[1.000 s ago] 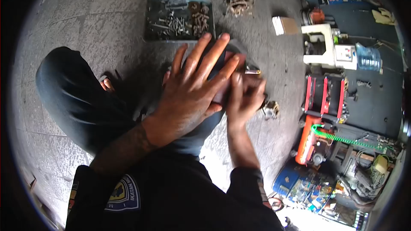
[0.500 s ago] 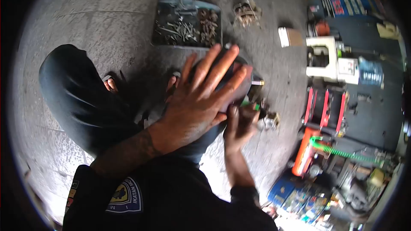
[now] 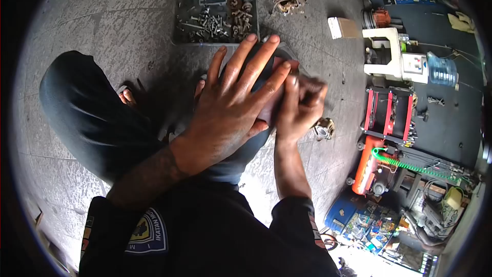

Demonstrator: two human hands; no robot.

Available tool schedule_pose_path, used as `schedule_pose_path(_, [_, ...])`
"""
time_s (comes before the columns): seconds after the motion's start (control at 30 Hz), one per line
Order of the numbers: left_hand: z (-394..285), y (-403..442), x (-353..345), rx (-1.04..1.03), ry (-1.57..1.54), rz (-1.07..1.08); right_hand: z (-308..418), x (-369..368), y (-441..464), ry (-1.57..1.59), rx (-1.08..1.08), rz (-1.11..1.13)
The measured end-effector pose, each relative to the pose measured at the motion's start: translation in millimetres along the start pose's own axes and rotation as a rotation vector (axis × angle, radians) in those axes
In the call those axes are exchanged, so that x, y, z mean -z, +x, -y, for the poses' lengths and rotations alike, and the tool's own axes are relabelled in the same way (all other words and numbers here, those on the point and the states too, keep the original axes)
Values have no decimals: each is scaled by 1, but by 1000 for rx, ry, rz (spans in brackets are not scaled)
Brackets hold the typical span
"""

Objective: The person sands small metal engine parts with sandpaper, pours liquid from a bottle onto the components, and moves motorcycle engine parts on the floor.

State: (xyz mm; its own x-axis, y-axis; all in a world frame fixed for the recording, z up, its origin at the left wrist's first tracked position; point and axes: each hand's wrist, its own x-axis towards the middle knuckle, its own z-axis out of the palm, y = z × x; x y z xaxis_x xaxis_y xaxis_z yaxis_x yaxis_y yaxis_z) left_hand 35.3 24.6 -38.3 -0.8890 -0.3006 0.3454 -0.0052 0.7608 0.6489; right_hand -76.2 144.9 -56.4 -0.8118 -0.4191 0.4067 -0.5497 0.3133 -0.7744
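Note:
My left hand lies with its fingers spread wide over my raised right knee, back of the hand up. Part of a reddish, flat-looking piece shows beyond its index finger; the hand hides most of it, and I cannot name it. Close against that side is my right hand, its fingers curled in and smeared by motion. Whatever it may hold is hidden. Just past the right wrist, a small metal engine part rests on the floor.
Ahead, a tray holds bolts and small metal parts; a dirty metal part lies beside it. Along the right are a cardboard box, a white stool, a red rack, an orange compressor tank and a blue drum.
My right hand has moved up and slightly right, from below the left fingers to beside them. My left hand stays spread over the knee. The view has shifted slightly.

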Motion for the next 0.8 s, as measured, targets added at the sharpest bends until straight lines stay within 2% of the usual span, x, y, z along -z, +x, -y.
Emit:
schedule_pose_path(0.03, [2, 2, 2, 14, 9, -12, -2, 3, -11, -67, 34, 6])
schedule_pose_path(0.07, [6, 3, 3, 17, 20, -1, -29, 11, -36, -146, 208, 53])
schedule_pose_path(0.1, [8, 2, 3, 15, 20, -28, -32, 7, -61, 144, 54, 19])
schedule_pose_path(0.17, [10, 0, 0, 7, -19, -50, -26, 6, -59, 258, 124, 33])
schedule_pose_path(0.23, [2, 2, 4, 14, -7, 0, 0, 6, -26, 53, 58, 20])
schedule_pose_path(0.3, [0, 0, 0, -8, 6, -6, 0, 0, 14, -3, 31, -28])
schedule_pose_path(0.37, [-1, 1, 1, 1, 24, -11, 4, 3, -2, -81, 44, -35])
schedule_pose_path(0.4, [2, 3, 1, 6, 26, -21, -13, 5, -28, -1, 104, -27])
schedule_pose_path(0.43, [5, 3, 1, 17, 30, -25, -26, 16, -55, -59, 135, 69])
schedule_pose_path(0.5, [9, 0, 1, 5, -3, -16, -38, 16, -72, 130, 67, 39])
schedule_pose_path(0.57, [4, 2, 5, 3, -4, 7, -16, 14, -45, -99, 75, 14])
schedule_pose_path(0.63, [1, 1, 0, -8, 27, 4, 2, 6, -3, 1, 15, 1])
schedule_pose_path(0.7, [3, 0, -2, -14, 24, -17, -2, 1, 1, 44, 40, 5])
schedule_pose_path(0.73, [4, 2, 0, 1, 23, -5, -10, 6, -18, -18, 53, 3])
schedule_pose_path(0.8, [7, 3, 3, 17, 34, -4, -26, 12, -61, 72, 100, 41])
